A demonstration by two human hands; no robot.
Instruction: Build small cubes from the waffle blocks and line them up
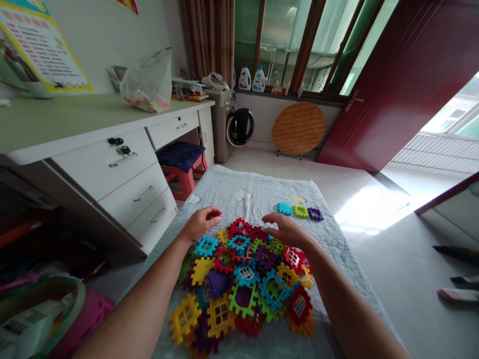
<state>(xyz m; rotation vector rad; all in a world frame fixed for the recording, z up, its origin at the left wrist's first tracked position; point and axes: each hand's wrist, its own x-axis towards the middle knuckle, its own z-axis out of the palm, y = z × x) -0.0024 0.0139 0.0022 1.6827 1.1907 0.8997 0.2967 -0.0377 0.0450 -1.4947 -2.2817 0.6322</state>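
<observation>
A heap of square plastic building tiles with notched edges lies on the cloth-covered table. The tiles are red, blue, yellow, green and purple, some with window grids. My left hand hovers by the heap's far left side, its fingers loosely curved and nothing visible in them. Over the far right side is my right hand, thumb and fingers apart, holding nothing that shows. Beyond it, a light blue tile, a lime green tile and a purple tile form a row.
To the left stands a desk with drawers, bearing a plastic bag. A red stool with a dark cushion is beside it. A pink basket sits low at left. Farther back are a washing machine and a round wooden tabletop.
</observation>
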